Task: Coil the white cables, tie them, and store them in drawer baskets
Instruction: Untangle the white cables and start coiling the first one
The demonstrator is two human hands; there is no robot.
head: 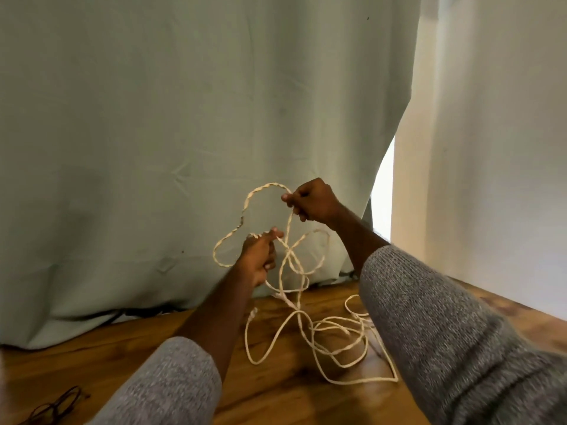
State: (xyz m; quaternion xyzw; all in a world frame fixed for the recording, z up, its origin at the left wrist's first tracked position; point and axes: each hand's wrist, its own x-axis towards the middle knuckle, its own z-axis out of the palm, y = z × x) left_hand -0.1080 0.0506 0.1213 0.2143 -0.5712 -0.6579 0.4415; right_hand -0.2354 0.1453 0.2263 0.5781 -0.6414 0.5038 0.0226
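Both hands are raised above a wooden table, each grasping the same white twisted cable. The right hand pinches the cable between thumb and curled fingers at the top of a raised loop. The left hand, lower and nearer the camera, grips the cable in a closed fist with the thumb pressed on top. Between the 2 hands the cable forms 1 large loop on the left and several smaller crossing loops. Below the hands the rest of the cable hangs down and lies in loose, tangled turns on the table, partly hidden by the right grey sleeve. A pale green curtain hangs behind. Dark-framed glasses lie at the lower left of the table
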